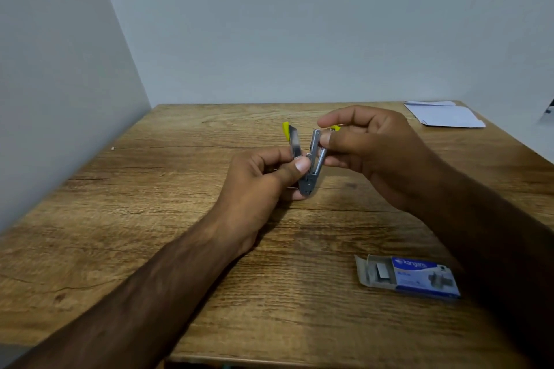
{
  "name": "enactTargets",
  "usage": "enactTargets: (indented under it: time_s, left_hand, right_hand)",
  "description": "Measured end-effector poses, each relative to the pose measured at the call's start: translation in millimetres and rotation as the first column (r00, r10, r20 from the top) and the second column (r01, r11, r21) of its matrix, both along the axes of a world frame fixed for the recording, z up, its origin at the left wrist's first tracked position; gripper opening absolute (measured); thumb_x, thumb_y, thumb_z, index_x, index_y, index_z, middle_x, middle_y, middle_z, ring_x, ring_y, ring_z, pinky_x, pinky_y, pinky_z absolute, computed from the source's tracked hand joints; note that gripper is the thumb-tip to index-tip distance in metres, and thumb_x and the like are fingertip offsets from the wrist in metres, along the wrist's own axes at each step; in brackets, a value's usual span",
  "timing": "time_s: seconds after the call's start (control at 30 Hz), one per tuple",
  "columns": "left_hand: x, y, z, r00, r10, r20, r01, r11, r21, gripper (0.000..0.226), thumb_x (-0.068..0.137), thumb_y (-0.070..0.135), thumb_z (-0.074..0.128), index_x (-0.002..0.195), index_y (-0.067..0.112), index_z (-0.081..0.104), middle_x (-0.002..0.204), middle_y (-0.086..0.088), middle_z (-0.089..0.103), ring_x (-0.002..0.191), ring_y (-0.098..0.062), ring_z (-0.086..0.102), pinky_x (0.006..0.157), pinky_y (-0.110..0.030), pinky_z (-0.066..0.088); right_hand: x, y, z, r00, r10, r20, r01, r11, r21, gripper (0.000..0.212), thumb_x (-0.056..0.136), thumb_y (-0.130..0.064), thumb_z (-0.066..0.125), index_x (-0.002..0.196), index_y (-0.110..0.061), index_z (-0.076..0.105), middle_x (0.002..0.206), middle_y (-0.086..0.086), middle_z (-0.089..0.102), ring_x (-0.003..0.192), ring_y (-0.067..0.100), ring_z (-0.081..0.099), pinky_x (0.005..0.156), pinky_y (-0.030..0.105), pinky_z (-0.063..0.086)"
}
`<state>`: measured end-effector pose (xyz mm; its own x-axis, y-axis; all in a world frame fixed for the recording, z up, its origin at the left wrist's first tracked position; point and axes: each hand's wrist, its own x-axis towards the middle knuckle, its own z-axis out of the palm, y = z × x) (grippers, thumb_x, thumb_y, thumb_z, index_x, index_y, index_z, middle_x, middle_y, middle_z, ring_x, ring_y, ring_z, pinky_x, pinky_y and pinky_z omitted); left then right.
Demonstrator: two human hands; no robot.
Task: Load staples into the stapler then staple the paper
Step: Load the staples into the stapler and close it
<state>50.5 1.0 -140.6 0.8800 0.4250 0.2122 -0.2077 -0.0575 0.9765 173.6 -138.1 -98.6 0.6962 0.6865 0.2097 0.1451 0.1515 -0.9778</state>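
A small metal stapler with yellow ends is held above the middle of the wooden table, swung open into a V. My left hand grips its hinge end and left arm, thumb pressed on the metal. My right hand pinches the upper end of the right arm between thumb and forefinger. A blue staple box lies open on the table at the front right, with grey staples showing in its pulled-out tray. White paper lies at the table's far right corner.
Pale walls close the table in at the left and the back. The table's front edge runs along the bottom of the view. A tiny speck lies on the wood at the left.
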Motion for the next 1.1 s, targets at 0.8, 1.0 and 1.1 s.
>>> enactTargets:
  time_s: [0.8, 1.0, 1.1]
  left_hand:
    - [-6.3, -13.0, 8.6, 0.996, 0.083, 0.031, -0.089, 0.924, 0.373, 0.022, 0.091, 0.006, 0.069, 0.08, 0.023, 0.076, 0.075, 0.007, 0.075, 0.073, -0.004, 0.067, 0.068, -0.021, 0.049]
    - [-6.3, -14.6, 6.2, 0.995, 0.085, 0.052, -0.095, 0.965, 0.245, 0.013, 0.091, 0.011, 0.069, 0.081, 0.008, 0.076, 0.077, -0.023, 0.071, 0.073, -0.027, 0.066, 0.077, -0.053, 0.059]
    - [-4.4, -12.4, 6.5, 0.991, 0.121, 0.064, -0.133, 0.965, 0.224, 0.012, 0.092, 0.012, 0.067, 0.089, 0.005, 0.076, 0.085, -0.031, 0.07, 0.076, -0.032, 0.07, 0.072, -0.051, 0.061]
  right_hand:
    - [-3.5, -4.0, 3.5, 0.985, 0.073, 0.158, -0.07, 0.997, -0.021, 0.011, 0.082, 0.004, 0.075, 0.083, -0.006, 0.076, 0.067, 0.008, 0.074, 0.059, 0.015, 0.068, 0.064, 0.031, 0.061]
    - [-2.5, -4.1, 6.1, 0.989, 0.097, 0.111, -0.096, 0.995, -0.021, 0.01, 0.085, 0.002, 0.073, 0.089, -0.007, 0.075, 0.076, 0.011, 0.073, 0.068, 0.016, 0.069, 0.068, 0.031, 0.061]
    - [1.8, -5.9, 7.3, 0.988, 0.15, 0.024, -0.149, 0.989, -0.005, 0.02, 0.086, -0.003, 0.074, 0.105, -0.007, 0.074, 0.091, 0.018, 0.073, 0.077, 0.018, 0.071, 0.074, 0.029, 0.061]
